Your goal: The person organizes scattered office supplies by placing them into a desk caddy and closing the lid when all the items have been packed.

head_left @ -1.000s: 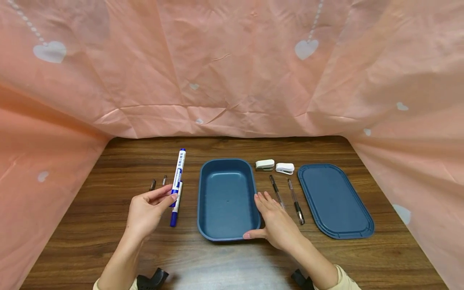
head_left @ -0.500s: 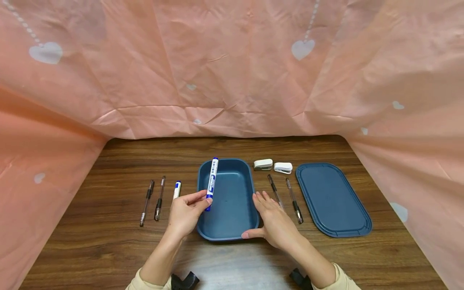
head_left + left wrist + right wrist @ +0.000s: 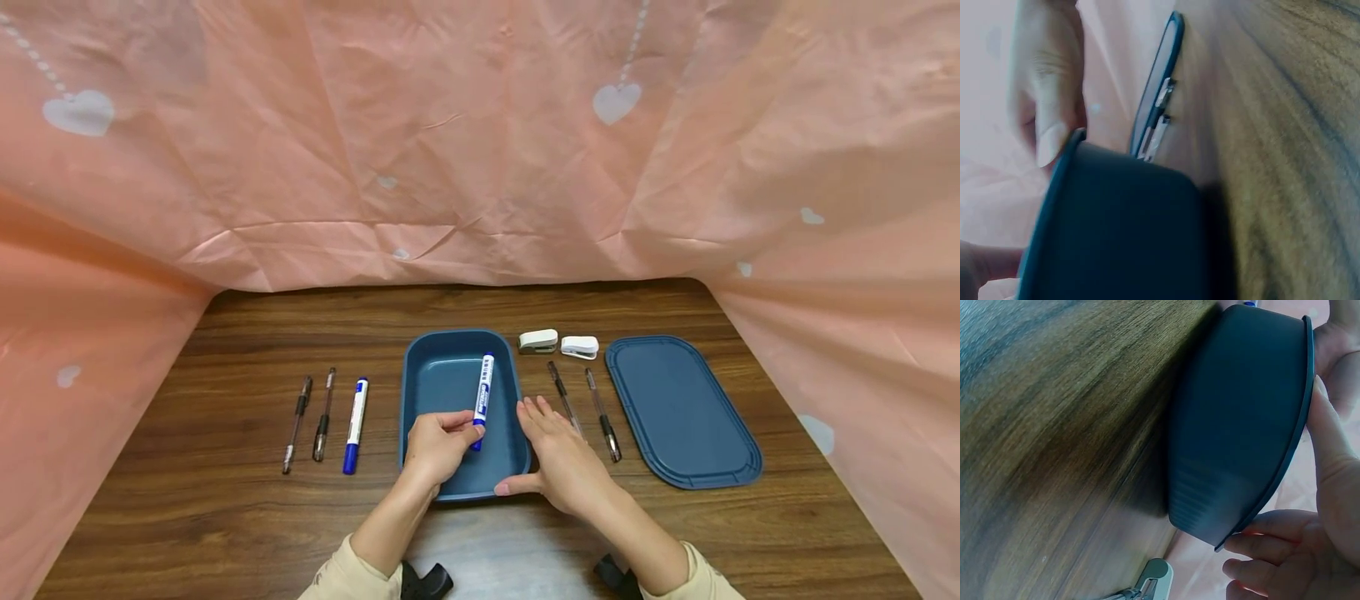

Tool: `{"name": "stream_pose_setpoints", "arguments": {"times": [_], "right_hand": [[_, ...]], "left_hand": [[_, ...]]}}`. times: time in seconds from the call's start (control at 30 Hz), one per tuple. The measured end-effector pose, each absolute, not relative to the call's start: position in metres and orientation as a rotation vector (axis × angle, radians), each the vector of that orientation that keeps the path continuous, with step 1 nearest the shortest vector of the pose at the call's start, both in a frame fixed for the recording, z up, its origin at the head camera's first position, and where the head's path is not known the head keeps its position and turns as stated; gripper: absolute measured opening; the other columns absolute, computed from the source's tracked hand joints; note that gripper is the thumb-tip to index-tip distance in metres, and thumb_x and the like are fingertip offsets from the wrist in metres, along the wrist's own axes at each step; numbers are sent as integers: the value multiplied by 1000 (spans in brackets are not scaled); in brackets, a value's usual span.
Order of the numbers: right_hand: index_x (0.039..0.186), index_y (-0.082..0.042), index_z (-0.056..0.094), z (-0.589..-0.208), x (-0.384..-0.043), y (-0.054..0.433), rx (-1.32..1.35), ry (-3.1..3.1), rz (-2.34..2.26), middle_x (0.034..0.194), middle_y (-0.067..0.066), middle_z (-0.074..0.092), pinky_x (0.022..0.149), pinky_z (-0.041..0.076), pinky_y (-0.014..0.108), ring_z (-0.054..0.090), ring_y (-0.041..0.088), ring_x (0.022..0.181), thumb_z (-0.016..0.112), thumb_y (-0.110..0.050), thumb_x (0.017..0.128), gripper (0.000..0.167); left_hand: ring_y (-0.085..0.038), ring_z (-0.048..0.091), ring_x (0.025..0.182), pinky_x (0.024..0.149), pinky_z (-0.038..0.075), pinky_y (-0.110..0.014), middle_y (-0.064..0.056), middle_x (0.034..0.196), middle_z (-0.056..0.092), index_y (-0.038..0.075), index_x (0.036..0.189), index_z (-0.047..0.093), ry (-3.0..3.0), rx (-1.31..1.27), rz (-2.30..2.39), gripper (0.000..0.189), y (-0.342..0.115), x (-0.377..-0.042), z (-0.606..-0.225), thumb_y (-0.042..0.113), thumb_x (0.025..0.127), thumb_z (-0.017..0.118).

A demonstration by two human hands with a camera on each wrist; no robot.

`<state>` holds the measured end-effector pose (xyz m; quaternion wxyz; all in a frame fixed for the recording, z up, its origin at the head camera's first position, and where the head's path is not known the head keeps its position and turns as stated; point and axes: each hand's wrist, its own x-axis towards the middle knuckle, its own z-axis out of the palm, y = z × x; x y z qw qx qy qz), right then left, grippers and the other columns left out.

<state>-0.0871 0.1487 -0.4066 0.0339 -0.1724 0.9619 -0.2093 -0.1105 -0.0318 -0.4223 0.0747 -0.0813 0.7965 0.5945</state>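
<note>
My left hand [image 3: 438, 446] pinches a white-and-blue whiteboard marker [image 3: 483, 396] near its blue lower end. The marker is inside the outline of the blue plastic box [image 3: 423, 333], towards its right side, pointing away from me. My right hand [image 3: 566, 458] rests on the box's near right corner, with extended fingers along the right rim and the thumb on the front rim. In the right wrist view, that thumb and the fingertips touch the box's rim [image 3: 1302, 419]. A second whiteboard marker [image 3: 356, 425] lies left of the box, beside two black gel pens [image 3: 323, 417].
Two small white staplers [image 3: 538, 341] stand beyond the box's right corner. Two more gel pens [image 3: 603, 417] lie between the box and its flat blue lid [image 3: 682, 412] on the right. A pink curtain [image 3: 480, 167] hangs behind the wooden table [image 3: 187, 500].
My left hand has carried the whiteboard marker rightward from the left side of the table to over the box and lowered it. The right hand has stayed on the box's rim.
</note>
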Motion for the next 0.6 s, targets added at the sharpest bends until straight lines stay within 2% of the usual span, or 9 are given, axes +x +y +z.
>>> {"name": "stream_pose_setpoints", "arguments": {"times": [0.27,0.5,0.6], "right_hand": [[143,5,42,-406,-86,148,-531,2957,-647,149,25,40,116,29,53,31,39,144,80,-53,65,104],[143,5,41,-406,-87,148,-540,2949,-629,150,25,38,117,28,53,30,39,144,79,-54,66,105],[144,6,40,-405,-87,148,-537,2943,-621,151,25,37,117,27,53,29,39,145,78,-55,66,106]], "left_hand": [[-14,70,87,69,57,-27,-13,95,75,-4,113,70,2402,-184,1698,33,-21,-110,-433,9,83,73],[-9,65,67,59,55,-23,-14,93,75,-7,112,69,2337,-131,1659,32,-16,-115,-441,5,82,70],[-9,65,64,58,56,-22,-13,91,74,-9,116,66,2304,-116,1643,37,-14,-116,-442,4,81,69]]}}
